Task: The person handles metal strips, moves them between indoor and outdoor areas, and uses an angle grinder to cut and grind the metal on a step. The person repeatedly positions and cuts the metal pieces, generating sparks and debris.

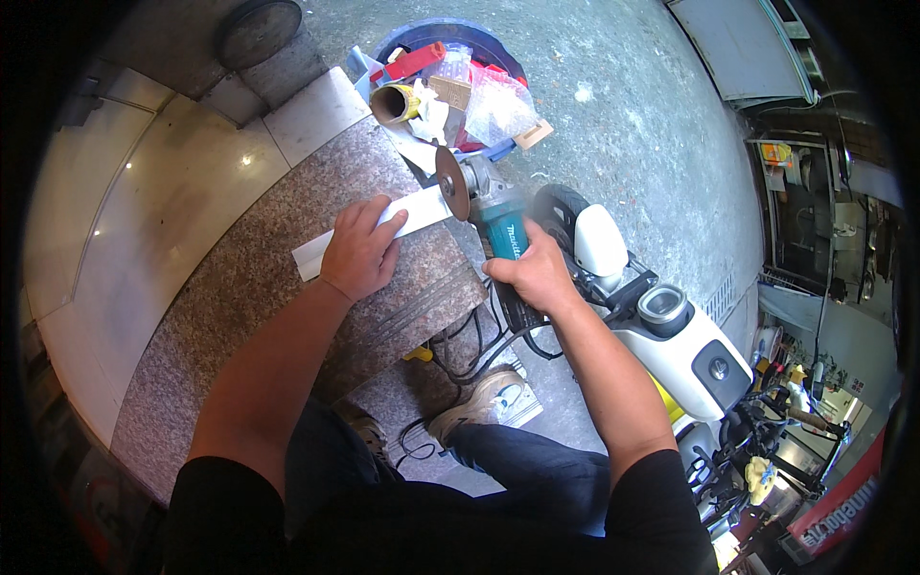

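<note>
My left hand (364,244) presses on a white strip (418,208) lying along a speckled granite step (230,287), holding it down with fingers closed over it. My right hand (532,273) grips a teal angle grinder (503,230), whose cutting disc (452,184) stands upright at the strip's right end; whether it touches the strip I cannot tell. The grinder's black cord runs down among loops beside the step.
A blue tub (402,34) of scrap packaging stands beyond the grinder on the concrete floor (623,115). A white scooter (709,364) is close on my right. My shoe (474,407) rests below the step, near cables. Shelving (795,211) lines the far right.
</note>
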### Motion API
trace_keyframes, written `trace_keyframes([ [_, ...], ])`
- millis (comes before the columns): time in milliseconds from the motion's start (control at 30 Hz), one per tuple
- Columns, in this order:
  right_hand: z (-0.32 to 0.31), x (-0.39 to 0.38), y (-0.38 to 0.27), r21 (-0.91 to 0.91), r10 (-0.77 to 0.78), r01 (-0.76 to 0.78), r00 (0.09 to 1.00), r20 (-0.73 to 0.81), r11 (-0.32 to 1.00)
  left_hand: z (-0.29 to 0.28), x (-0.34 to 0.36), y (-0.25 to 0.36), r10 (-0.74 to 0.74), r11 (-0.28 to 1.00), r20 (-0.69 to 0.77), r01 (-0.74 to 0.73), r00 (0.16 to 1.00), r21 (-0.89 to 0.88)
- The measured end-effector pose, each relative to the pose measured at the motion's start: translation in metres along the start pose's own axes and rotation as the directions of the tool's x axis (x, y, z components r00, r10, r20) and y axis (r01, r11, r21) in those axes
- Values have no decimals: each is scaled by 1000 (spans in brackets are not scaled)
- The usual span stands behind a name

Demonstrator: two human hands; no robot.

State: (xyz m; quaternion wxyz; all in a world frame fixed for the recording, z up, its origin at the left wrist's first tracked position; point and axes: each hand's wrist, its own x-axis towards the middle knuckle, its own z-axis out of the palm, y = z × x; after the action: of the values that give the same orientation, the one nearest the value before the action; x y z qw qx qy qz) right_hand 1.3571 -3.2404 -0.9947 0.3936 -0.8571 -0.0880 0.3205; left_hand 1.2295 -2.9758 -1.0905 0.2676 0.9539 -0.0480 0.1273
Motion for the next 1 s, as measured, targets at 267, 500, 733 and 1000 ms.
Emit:
trace_keyframes([
  [267, -2, -1, -1, 25, 9, -10, 1000, 19, 1000, 0, 1, -1, 4, 1000, 2, -4, 1000, -1],
  [500, 0, 1, 0, -5, 14, -14, 1000, 7, 1000, 0, 1, 0, 9, 1000, -7, -9, 1000, 7],
  [733, -2, 3, -2, -11, 9, -9, 1000, 10, 1000, -1, 2, 0, 27, 1000, -24, -27, 999, 4],
  [1000, -1, 5, -2, -35, -12, 12, 1000, 3, 999, -1, 1, 0, 10, 1000, -7, -10, 1000, -1],
])
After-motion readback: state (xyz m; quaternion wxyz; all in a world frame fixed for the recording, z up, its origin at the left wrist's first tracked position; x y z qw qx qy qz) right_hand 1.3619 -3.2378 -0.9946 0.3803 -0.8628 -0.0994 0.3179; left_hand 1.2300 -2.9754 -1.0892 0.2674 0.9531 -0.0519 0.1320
